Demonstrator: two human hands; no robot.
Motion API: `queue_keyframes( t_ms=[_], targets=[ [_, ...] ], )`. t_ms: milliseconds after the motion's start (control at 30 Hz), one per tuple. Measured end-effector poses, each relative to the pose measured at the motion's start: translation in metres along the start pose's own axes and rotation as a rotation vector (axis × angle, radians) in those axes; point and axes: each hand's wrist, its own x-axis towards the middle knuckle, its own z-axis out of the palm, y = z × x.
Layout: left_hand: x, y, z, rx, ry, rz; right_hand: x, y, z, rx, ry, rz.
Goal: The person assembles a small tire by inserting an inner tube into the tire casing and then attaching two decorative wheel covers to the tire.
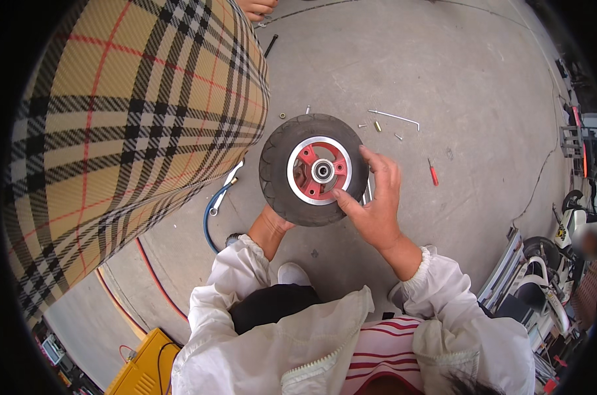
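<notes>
A small wheel (276, 148) with a black rubber tyre, a red spoked hub and a silver rim is held up above the floor, its hub face turned up toward me. My left hand (278, 220) supports it from underneath at the near left; most of its fingers are hidden behind the wheel. At the right side, my right hand (379, 197) grips the wheel, thumb against the silver rim and fingers along the tyre. A round bearing (323, 171) sits in the hub's middle.
Beyond the wheel lie a bent silver rod (396, 117), small bolts (378, 126) and a red-handled screwdriver (433, 174). A spanner (214, 211) and blue hose (207, 227) lie left. Checked cloth (147, 112) fills the upper left. A yellow case (140, 368) and scooter parts (542, 283) flank me.
</notes>
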Motion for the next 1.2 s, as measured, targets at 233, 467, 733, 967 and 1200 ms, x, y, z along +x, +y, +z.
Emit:
queue_keyframes(
  t_ms=[233,467,733,967,1200],
  targets=[
    [0.0,-0.01,-0.004,0.165,0.108,-0.039,0.005,-0.005,-0.005,-0.047,-0.275,-0.003],
    [-0.016,-0.016,-0.004,0.197,0.138,-0.02,-0.009,0.008,0.0,0.268,-0.292,0.24],
    [-0.016,-0.011,0.0,0.224,0.19,-0.043,-0.024,0.018,0.018,0.283,-0.234,0.279],
    [-0.018,-0.012,-0.005,0.311,0.274,-0.092,-0.041,0.029,0.016,0.224,-0.261,0.31],
    [-0.021,-0.018,-0.019,0.435,0.335,-0.096,-0.045,0.034,0.003,0.157,-0.321,0.304]
  ],
)
